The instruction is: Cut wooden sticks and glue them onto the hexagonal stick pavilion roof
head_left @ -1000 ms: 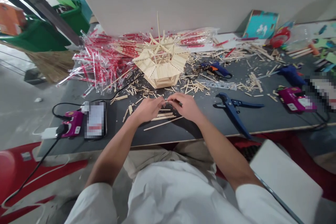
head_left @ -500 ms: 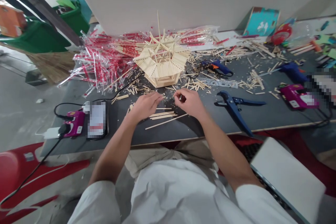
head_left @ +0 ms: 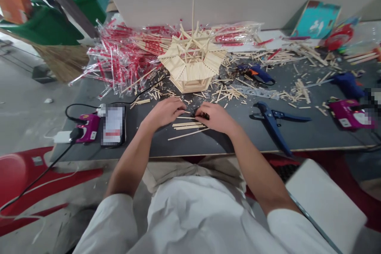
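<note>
My left hand (head_left: 167, 112) is closed, thumb and fingers together, with the light tip of a wooden stick (head_left: 187, 112) showing at its fingertips. Across a small gap, my right hand (head_left: 214, 116) is curled in a pinch close to the tabletop; what its fingers hold, if anything, is hidden. Several thin wooden sticks (head_left: 187, 126) lie side by side just below both hands, their right ends close to my right fingers. Behind the hands stands a six-sided model house of sticks (head_left: 193, 72), with a sloped roof and an upright stick at its top.
Blue cutters (head_left: 272, 123) lie right of my right hand. A phone (head_left: 113, 125) and a purple power strip (head_left: 88, 127) are at left. Glue guns (head_left: 258, 74), cut stick scraps (head_left: 229, 94) and red-and-clear wrappers (head_left: 122, 55) cover the back. A second purple strip (head_left: 349, 114) sits far right.
My right hand has lowered toward the loose sticks, its fingers now nearer their right ends. My left hand stays close by, still pinched. The whole view has shifted slightly.
</note>
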Available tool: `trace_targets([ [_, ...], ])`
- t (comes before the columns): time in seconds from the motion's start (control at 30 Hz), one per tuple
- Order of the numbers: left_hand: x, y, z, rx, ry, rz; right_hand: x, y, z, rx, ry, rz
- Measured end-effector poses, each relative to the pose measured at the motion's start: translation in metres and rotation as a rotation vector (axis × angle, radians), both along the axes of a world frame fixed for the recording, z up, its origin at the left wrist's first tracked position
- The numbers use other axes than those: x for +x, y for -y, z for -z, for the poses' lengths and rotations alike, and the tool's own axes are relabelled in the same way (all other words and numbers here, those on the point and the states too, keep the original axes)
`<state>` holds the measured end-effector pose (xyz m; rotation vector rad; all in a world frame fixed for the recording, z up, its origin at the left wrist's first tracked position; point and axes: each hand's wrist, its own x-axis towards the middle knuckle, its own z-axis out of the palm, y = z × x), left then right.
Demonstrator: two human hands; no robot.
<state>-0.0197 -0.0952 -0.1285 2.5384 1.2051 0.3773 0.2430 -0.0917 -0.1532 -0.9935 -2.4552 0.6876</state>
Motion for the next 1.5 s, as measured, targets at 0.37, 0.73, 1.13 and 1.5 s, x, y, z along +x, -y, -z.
trace_targets([
  [0.37,-0.005,-0.002,0.004,-0.016,-0.004,-0.022,-0.007,0.003,0.002,0.084,0.179,0.043],
  [0.73,0.023,0.013,-0.004,0.038,0.065,-0.038,0.008,-0.005,-0.003,0.009,-0.159,0.116],
  [1.13,0.04,0.035,0.0,-0.286,0.442,-0.119,0.085,0.033,-0.033,0.114,-0.225,0.434],
  [1.5,0.066,0.086,-0.009,-0.831,1.153,-0.213,0.252,0.074,0.018,-0.015,0.493,0.66],
])
